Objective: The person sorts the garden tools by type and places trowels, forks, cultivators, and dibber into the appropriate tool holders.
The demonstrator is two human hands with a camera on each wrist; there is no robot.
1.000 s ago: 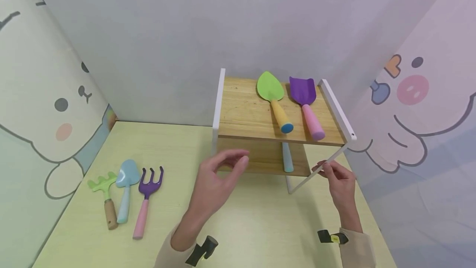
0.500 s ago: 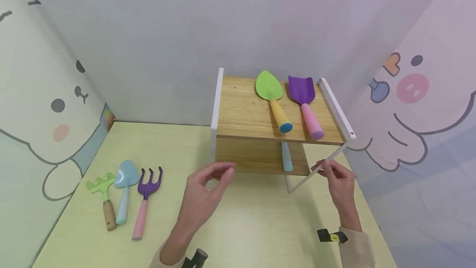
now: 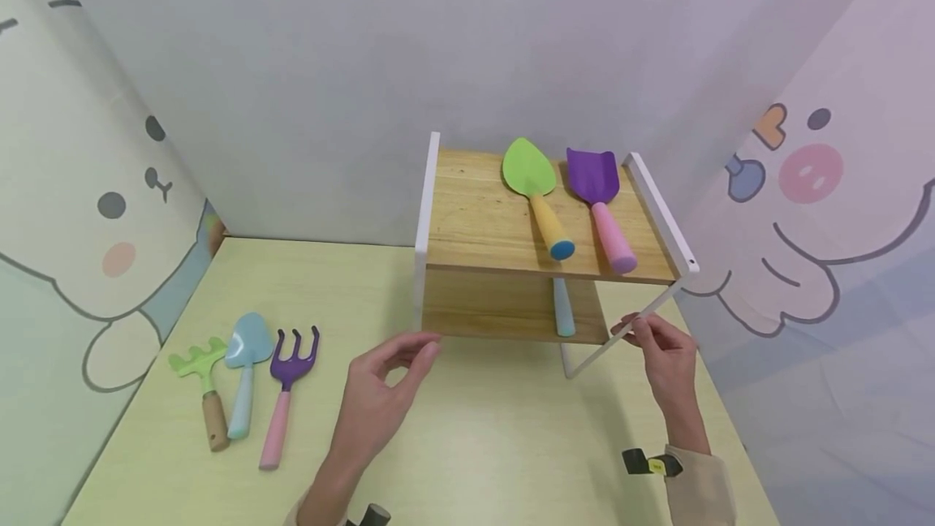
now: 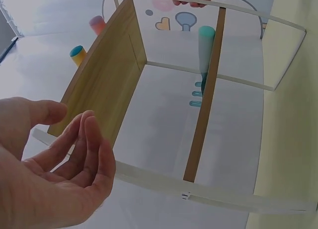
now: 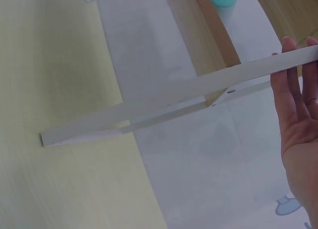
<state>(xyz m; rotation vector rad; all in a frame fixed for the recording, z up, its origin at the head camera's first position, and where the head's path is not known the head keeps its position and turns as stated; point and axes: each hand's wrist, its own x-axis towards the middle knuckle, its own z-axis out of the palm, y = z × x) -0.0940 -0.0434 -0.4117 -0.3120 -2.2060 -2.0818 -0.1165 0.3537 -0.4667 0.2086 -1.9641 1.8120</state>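
- Wooden shelf (image 3: 467,209) with white frame (image 3: 661,213) stands on the bench (image 3: 351,282), in the same place as before
- Left hand (image 3: 376,396) has moved lower and more to the left; one second ago it was in front of the lower board (image 3: 489,307), now it is near the shelf's front left corner; its fingers (image 4: 91,149) are curved, with a gap to the thumb, and hold nothing
- Right hand (image 3: 670,364) has not changed position: its fingers are clamped on the frame's front right bar
- Green trowel (image 3: 529,169) and purple shovel (image 3: 594,177) lie on top as earlier; one light blue handle (image 3: 563,308) shows below
- Green rake (image 3: 199,360), light blue trowel (image 3: 248,339) and purple fork (image 3: 294,368) stay on the bench, at left
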